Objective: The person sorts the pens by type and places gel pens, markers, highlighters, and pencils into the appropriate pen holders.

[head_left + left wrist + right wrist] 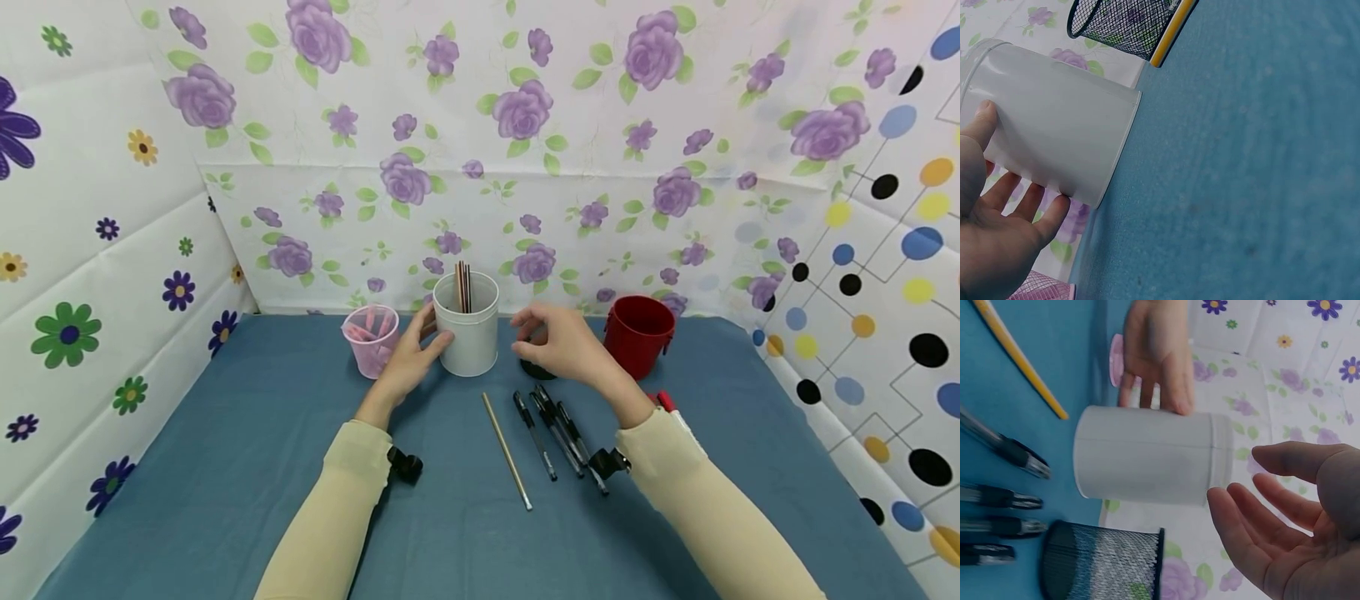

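A white cylindrical cup (468, 343) stands upright at the back of the table, several thin pencils (463, 287) poking out of its top. My left hand (411, 354) holds its left side, thumb toward the front and fingers spread round behind, as the left wrist view shows too. Just right of the cup, my right hand (558, 337) hovers with thumb and fingers loosely bent and nothing between them. Beneath it, a black mesh cup (1119, 562) is mostly hidden in the head view. One pencil (506, 451) lies on the cloth in front, beside several black-capped pens (536, 436).
A small pink basket (375, 358) with pink items in it stands left of my left hand. To the right is a red bucket (633, 346). A red-capped marker (666, 402) lies partly behind my right sleeve. Flowered cloth (480, 125) walls the back.
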### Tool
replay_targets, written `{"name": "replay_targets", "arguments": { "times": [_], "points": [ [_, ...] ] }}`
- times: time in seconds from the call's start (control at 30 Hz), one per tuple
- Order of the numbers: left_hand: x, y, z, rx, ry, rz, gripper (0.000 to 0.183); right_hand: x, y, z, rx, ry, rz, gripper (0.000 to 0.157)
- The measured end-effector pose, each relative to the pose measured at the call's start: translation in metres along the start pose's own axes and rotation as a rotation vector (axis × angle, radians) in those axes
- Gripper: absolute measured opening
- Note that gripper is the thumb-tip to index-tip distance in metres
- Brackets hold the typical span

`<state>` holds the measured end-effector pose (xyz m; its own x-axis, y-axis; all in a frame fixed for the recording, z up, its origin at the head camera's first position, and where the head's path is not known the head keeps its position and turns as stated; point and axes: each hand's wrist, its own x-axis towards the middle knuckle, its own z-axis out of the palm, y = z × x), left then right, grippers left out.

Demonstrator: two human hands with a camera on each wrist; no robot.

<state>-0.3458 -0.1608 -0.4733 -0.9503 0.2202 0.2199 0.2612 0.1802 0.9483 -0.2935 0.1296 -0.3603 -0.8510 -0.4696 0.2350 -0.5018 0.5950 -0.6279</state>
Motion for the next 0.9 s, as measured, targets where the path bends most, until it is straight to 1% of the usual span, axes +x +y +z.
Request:
{"name": "replay_targets", "arguments": {
  "times": [0.1, 0.2, 0.4, 0.7, 0.8, 0.9],
  "points": [
    [0.0, 0.0, 0.0, 0.0, 0.0, 0.003, 0.076, -0.008, 0.003, 0.008, -0.005, -0.014, 0.032, 0.028],
    [0.0, -0.001, -0.001, 0.002, 0.005, 0.002, 0.076, -0.015, 0.004, 0.016, -0.001, -0.029, 0.044, 0.029],
    [0.0, -0.001, -0.001, 0.002, 0.006, -0.004, 0.076, -0.026, 0.009, 0.033, -0.006, -0.071, 0.045, 0.031],
    [0.001, -0.002, -0.001, 0.0, -0.004, -0.005, 0.075, -0.038, 0.013, 0.053, -0.031, -0.096, 0.059, 0.03],
    [0.001, -0.002, -0.001, 0.006, -0.003, -0.008, 0.075, -0.04, 0.014, 0.06, -0.025, -0.121, 0.079, 0.03],
    [0.001, -0.002, -0.001, 0.003, -0.002, -0.005, 0.075, -0.044, 0.014, 0.068, 0.005, -0.165, 0.104, 0.03]
  ]
}}
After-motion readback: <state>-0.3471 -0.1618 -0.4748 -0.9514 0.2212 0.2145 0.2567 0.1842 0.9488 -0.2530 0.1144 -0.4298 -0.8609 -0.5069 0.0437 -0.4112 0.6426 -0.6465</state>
